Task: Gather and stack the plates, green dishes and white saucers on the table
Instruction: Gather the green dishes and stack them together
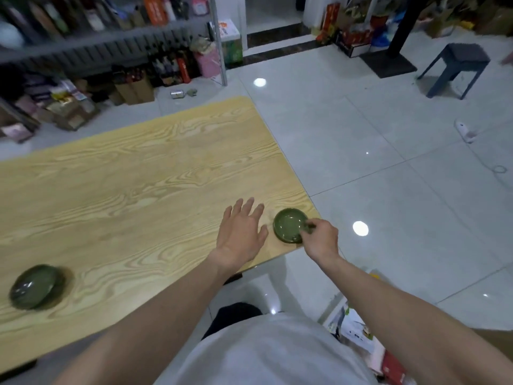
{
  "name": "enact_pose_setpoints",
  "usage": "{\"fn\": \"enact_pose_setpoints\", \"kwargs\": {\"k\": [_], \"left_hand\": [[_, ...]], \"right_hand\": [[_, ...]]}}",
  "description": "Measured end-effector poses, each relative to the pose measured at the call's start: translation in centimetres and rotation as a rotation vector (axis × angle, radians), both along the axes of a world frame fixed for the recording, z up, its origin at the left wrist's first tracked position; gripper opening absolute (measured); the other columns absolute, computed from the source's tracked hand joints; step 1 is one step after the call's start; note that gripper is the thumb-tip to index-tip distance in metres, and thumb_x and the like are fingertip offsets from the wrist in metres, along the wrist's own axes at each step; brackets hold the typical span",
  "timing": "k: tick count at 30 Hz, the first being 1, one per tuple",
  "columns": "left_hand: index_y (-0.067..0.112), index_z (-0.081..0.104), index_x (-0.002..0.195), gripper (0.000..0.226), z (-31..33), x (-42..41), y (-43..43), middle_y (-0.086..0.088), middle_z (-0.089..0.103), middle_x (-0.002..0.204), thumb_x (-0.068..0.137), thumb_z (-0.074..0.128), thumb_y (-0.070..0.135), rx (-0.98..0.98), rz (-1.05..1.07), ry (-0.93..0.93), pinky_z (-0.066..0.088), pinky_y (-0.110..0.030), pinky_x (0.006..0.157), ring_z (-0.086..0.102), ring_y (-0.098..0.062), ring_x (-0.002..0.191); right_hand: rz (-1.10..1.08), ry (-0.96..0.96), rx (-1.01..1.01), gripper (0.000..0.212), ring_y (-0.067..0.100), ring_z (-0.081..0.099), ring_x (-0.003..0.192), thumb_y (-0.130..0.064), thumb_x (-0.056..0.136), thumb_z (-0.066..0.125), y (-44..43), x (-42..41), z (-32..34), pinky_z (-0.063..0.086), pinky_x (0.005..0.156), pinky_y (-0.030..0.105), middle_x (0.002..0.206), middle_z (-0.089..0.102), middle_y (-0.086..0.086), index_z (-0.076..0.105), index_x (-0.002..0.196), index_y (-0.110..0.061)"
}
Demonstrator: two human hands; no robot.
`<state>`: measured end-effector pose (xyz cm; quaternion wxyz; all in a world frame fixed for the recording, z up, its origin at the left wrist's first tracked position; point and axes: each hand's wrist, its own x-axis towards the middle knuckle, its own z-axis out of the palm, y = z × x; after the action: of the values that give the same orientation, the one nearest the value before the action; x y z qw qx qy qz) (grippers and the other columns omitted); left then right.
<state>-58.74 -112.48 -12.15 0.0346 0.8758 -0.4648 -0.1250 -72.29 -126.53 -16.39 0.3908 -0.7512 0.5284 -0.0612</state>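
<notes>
Green glazed round dish (288, 224) sits near right corner of pale wood-grain counter (125, 190), close to edge. Right hand (319, 238) pinches its near rim, fingers curled. Left hand (240, 232) open, fingers spread, just beside dish, holding nothing; contact with counter cannot be told. Second green dish (37, 286), blurred, lies well apart at left. Recommendation: firm rim grip before lift, keep level, draw inward from edge, seat squarely on second dish.

The left hand (241, 232) is flat, palm down, fingers spread, just left of the green dish (287, 223). The right hand (320, 237) pinches the right edge of that dish. Both bare arms reach forward.
</notes>
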Motion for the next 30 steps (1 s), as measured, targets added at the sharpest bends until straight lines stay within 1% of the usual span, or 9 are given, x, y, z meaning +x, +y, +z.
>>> {"fn": "enact_pose_setpoints", "kwargs": {"k": [5, 11, 13, 15, 19, 22, 25, 27, 30], "left_hand": [[0.022, 0.027, 0.155, 0.058, 1.6, 0.6, 0.8, -0.007, 0.022, 0.163, 0.102, 0.037, 0.043, -0.026, 0.094, -0.018, 0.014, -0.043, 0.122, 0.016, -0.029, 0.151], [0.022, 0.029, 0.154, 0.056, 4.0, 1.2, 3.7, -0.006, 0.024, 0.162, 0.102, 0.037, 0.043, -0.022, 0.209, -0.068, 0.016, -0.044, 0.121, 0.018, -0.029, 0.150], [0.021, 0.030, 0.154, 0.056, 4.7, 1.2, 5.1, -0.006, 0.025, 0.162, 0.102, 0.036, 0.043, -0.010, 0.257, -0.073, 0.016, -0.044, 0.121, 0.018, -0.029, 0.150], [0.021, 0.030, 0.154, 0.056, 5.0, 0.8, 6.9, -0.006, 0.025, 0.162, 0.102, 0.037, 0.043, 0.001, 0.314, -0.063, 0.015, -0.044, 0.121, 0.018, -0.029, 0.150], [0.022, 0.030, 0.154, 0.057, 5.2, -0.1, 10.7, -0.006, 0.025, 0.162, 0.102, 0.038, 0.043, 0.027, 0.415, -0.074, 0.016, -0.043, 0.121, 0.018, -0.028, 0.150], [0.022, 0.029, 0.154, 0.057, 5.3, -0.6, 13.5, -0.005, 0.024, 0.162, 0.102, 0.038, 0.043, 0.026, 0.486, -0.086, 0.016, -0.043, 0.121, 0.017, -0.027, 0.150], [0.022, 0.029, 0.154, 0.057, 5.7, -0.9, 16.4, -0.005, 0.024, 0.162, 0.102, 0.037, 0.043, 0.018, 0.525, -0.094, 0.015, -0.043, 0.121, 0.017, -0.028, 0.150], [0.022, 0.030, 0.153, 0.056, 6.0, -0.9, 18.4, -0.004, 0.025, 0.162, 0.102, 0.037, 0.044, 0.000, 0.552, -0.110, 0.015, -0.043, 0.121, 0.017, -0.027, 0.150], [0.021, 0.031, 0.153, 0.056, 6.8, -1.0, 21.8, -0.005, 0.025, 0.162, 0.102, 0.038, 0.043, -0.025, 0.573, -0.121, 0.013, -0.044, 0.121, 0.017, -0.027, 0.150]], "right_hand": [[-0.134, -0.151, 0.147, 0.033, 0.027, 0.066, 0.106, 0.001, 0.079, 0.066, 0.6, 1.6, 1.1, 0.052, 0.099, 0.038, 0.110, 0.073, 0.010, 0.074, 0.110, -0.005], [-0.029, -0.235, 0.120, 0.029, 0.021, 0.064, 0.109, -0.004, 0.080, 0.069, 2.3, 4.2, 3.1, 0.047, 0.097, 0.027, 0.112, 0.073, 0.004, 0.076, 0.107, -0.009], [0.030, -0.259, 0.129, 0.029, 0.022, 0.066, 0.106, -0.003, 0.080, 0.068, 3.3, 5.2, 3.9, 0.050, 0.097, 0.029, 0.112, 0.073, 0.005, 0.075, 0.107, -0.009], [0.073, -0.274, 0.159, 0.029, 0.025, 0.069, 0.097, -0.002, 0.080, 0.067, 4.7, 5.8, 4.4, 0.055, 0.092, 0.037, 0.110, 0.073, 0.005, 0.075, 0.107, -0.010], [0.133, -0.305, 0.200, 0.030, 0.019, 0.071, 0.071, -0.002, 0.081, 0.064, 7.8, 6.8, 5.0, 0.059, 0.079, 0.031, 0.093, 0.074, 0.003, 0.075, 0.105, -0.016], [0.189, -0.325, 0.210, 0.028, 0.013, 0.070, 0.070, -0.002, 0.082, 0.066, 10.1, 7.6, 5.8, 0.057, 0.079, 0.026, 0.097, 0.074, 0.002, 0.075, 0.104, -0.017], [0.241, -0.332, 0.218, 0.027, 0.018, 0.071, 0.080, -0.003, 0.083, 0.066, 12.6, 7.9, 6.3, 0.057, 0.086, 0.032, 0.100, 0.073, 0.005, 0.075, 0.104, -0.018], [0.281, -0.334, 0.202, 0.028, 0.012, 0.071, 0.081, -0.003, 0.083, 0.066, 14.4, 8.2, 6.7, 0.056, 0.083, 0.026, 0.103, 0.073, 0.004, 0.075, 0.105, -0.018], [0.303, -0.366, 0.185, 0.029, -0.009, 0.063, 0.053, 0.000, 0.081, 0.067, 17.3, 8.9, 7.2, 0.048, 0.061, 0.005, 0.098, 0.069, -0.002, 0.075, 0.106, -0.013]]}}
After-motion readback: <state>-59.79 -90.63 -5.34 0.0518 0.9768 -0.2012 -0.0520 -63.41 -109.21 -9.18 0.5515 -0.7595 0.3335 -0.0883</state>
